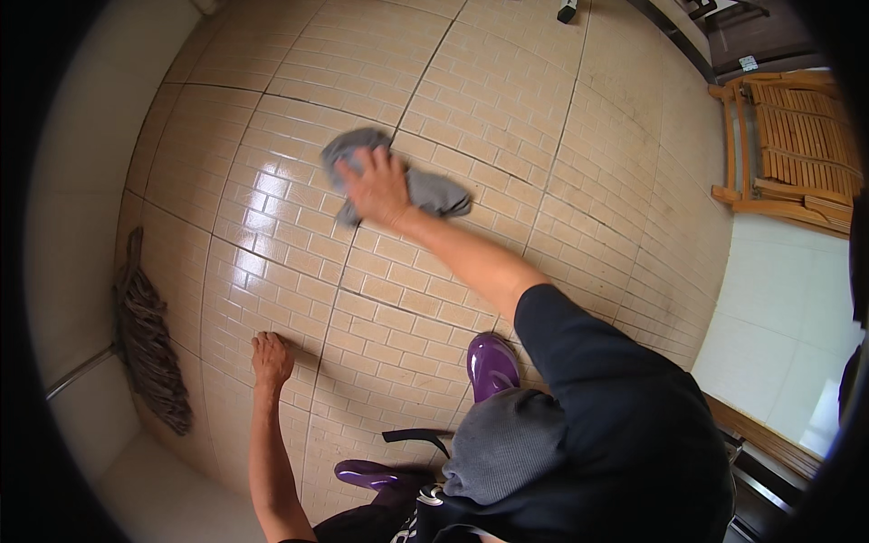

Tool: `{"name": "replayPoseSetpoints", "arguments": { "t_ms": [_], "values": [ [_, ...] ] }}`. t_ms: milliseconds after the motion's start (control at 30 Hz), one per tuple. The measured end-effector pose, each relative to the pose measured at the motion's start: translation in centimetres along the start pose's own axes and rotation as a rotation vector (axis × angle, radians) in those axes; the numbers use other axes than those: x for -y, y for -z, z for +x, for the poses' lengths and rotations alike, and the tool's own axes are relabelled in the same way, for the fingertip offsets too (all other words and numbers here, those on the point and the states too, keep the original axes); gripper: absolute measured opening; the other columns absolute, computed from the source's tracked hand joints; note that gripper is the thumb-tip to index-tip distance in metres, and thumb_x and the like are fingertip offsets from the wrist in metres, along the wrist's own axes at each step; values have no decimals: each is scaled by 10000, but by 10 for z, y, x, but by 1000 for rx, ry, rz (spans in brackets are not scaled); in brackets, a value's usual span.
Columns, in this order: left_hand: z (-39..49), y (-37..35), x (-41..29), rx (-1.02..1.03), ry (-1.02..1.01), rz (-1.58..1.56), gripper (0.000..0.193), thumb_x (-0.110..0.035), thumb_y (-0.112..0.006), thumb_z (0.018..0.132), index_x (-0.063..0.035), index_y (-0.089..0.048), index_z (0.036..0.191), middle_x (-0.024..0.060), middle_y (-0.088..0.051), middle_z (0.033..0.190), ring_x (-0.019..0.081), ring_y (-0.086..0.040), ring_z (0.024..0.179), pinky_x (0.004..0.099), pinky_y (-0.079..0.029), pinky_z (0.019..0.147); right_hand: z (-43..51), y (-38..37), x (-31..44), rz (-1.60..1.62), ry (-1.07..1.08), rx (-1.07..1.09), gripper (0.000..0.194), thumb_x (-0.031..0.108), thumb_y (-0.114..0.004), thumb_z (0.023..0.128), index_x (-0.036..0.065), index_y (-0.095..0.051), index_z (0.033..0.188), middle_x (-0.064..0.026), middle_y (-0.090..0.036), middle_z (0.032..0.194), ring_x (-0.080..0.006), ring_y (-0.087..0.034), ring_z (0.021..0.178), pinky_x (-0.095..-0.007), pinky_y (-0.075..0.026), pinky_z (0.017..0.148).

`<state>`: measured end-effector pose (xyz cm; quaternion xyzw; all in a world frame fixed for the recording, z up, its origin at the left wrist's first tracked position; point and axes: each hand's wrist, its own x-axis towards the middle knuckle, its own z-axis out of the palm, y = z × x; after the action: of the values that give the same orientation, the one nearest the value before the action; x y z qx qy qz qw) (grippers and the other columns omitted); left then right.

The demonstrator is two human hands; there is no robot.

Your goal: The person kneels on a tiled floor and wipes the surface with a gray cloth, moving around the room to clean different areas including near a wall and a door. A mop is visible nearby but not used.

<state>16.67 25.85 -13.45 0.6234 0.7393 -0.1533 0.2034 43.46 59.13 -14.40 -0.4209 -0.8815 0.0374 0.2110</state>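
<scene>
My right hand (377, 186) presses down on a grey cloth (434, 193) that lies bunched on the tan tiled floor (380, 326). Its fingers are spread over the fabric, slightly blurred; whether they grip it I cannot tell. Parts of the cloth stick out on both sides of the hand. Lower left, my left hand (273, 356) holds nothing that I can see, its fingers curled in above or on the tiles. Purple glossy boots (492, 366) are on my feet, one of them near my right upper arm.
A dark string mop head (151, 346) lies by the left wall, beside a metal pole (80, 372). A folded wooden slatted chair (804, 139) is at the upper right, near white tiles (760, 326). A black-capped leg end (566, 12) shows at the top. A black strap (414, 435) hangs near my knee.
</scene>
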Motion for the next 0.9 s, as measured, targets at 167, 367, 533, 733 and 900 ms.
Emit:
{"name": "replayPoseSetpoints", "arguments": {
  "t_ms": [167,367,533,733,900],
  "values": [
    [1,-1,5,-19,-75,3,266,-169,-538,889,80,-592,967,255,-606,959,398,-546,971,481,-419,933,-6,37,-134,-244,-334,-93,460,300,-699,819,218,-612,1264,-116,-525,1183,-329,-500,1048,-507,-420,804],
    [7,-2,2,-33,-65,49,234,-143,-533,843,60,-617,921,245,-628,958,382,-568,959,477,-433,892,-138,102,-225,-520,-642,-144,401,343,-665,890,210,-606,1264,-101,-514,1278,-345,-486,1145,-531,-444,874],
    [10,-7,3,-72,-139,84,216,-137,-538,820,44,-646,868,218,-646,940,365,-579,955,451,-438,893,-220,171,-262,-607,-913,204,367,339,-615,928,144,-618,1239,-152,-540,1267,-366,-572,1061,-530,-519,810],
    [11,-16,1,-234,-121,49,218,-170,-539,854,33,-618,855,206,-632,880,360,-589,909,467,-442,841,-123,239,-307,17,-819,729,358,360,-607,920,25,-705,1001,-177,-726,937,-237,-675,878,-406,-517,781],
    [7,-8,-1,-200,-146,59,210,-147,-527,846,36,-629,851,212,-626,874,361,-584,899,461,-438,846,47,177,-264,47,-183,539,432,383,-649,894,63,-687,1182,-194,-707,1119,-352,-675,1028,-406,-514,908]
  ]
}}
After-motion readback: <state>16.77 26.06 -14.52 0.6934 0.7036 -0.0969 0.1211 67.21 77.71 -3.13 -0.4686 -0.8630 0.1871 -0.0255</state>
